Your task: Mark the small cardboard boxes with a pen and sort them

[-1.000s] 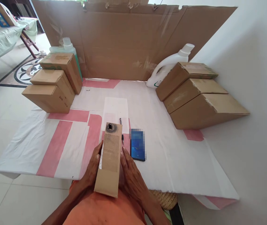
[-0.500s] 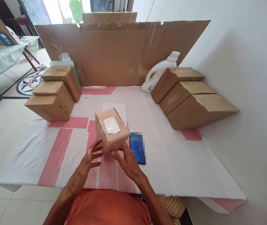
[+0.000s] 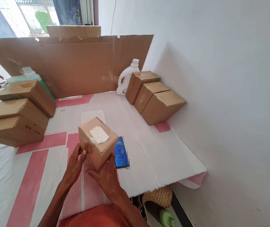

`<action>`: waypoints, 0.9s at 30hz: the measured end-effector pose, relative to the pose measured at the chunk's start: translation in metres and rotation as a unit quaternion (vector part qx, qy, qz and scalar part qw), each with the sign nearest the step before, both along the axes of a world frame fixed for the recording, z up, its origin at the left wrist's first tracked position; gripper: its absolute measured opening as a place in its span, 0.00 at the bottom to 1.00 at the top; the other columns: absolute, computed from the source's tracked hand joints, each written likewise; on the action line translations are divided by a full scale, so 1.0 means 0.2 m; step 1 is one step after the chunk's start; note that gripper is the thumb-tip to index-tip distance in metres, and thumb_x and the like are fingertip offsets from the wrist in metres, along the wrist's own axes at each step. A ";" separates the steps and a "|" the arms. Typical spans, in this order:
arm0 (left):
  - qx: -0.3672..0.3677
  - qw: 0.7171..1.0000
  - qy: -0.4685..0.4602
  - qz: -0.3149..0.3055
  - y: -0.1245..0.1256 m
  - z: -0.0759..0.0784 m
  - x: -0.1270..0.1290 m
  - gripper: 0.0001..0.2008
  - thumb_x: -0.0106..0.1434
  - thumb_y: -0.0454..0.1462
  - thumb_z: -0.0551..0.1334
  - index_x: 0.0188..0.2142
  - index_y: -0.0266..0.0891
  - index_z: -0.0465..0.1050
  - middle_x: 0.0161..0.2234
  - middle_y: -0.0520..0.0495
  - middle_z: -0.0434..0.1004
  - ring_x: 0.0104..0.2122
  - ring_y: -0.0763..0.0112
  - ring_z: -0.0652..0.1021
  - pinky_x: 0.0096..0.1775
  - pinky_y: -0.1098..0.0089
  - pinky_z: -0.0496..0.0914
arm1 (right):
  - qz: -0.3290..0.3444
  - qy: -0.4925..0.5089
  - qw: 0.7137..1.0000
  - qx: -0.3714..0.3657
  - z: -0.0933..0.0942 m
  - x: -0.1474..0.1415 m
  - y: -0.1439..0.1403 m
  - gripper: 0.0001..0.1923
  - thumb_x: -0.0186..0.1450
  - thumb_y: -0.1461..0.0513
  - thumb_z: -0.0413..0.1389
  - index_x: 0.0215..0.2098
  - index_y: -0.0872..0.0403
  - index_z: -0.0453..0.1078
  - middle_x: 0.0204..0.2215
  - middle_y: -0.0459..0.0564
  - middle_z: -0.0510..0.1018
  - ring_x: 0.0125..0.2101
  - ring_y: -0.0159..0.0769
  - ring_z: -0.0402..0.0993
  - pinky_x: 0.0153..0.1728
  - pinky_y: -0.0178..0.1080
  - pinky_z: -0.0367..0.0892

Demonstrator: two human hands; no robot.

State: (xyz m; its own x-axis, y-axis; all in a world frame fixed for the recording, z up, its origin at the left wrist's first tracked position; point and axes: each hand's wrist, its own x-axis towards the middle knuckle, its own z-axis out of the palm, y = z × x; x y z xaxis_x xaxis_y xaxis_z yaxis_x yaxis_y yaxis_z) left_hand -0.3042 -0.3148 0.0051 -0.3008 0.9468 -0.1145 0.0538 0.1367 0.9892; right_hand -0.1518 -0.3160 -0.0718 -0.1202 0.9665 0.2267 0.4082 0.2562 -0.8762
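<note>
Cloth-covered worktop [image 3: 146,157] spans mid-frame, box [image 3: 98,142] at lower centre, left grip [image 3: 74,165] pressed on its left side, right grip [image 3: 108,178] cupping its near end; looks like a two-handed handling step, next move needs steady two-sided support.

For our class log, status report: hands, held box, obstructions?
Left hand, right hand holding box. White label on upper face. Phone just right, possibly in the way.

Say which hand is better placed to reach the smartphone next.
Probably the right hand: it is beside the smartphone, whereas the left hand is across the labelled cardboard box from it. Both hands appear to hold the box.
</note>
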 end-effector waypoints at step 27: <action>0.022 0.886 0.119 -0.448 1.06 -0.25 1.48 0.65 0.58 0.65 0.64 0.78 0.31 0.34 0.77 0.24 0.39 0.75 0.35 0.50 0.70 0.39 0.55 | -0.341 -0.051 0.932 -0.110 0.01 1.67 1.09 0.25 0.53 0.49 0.56 0.43 0.55 0.77 0.43 0.69 0.84 0.48 0.67 0.79 0.50 0.63 0.69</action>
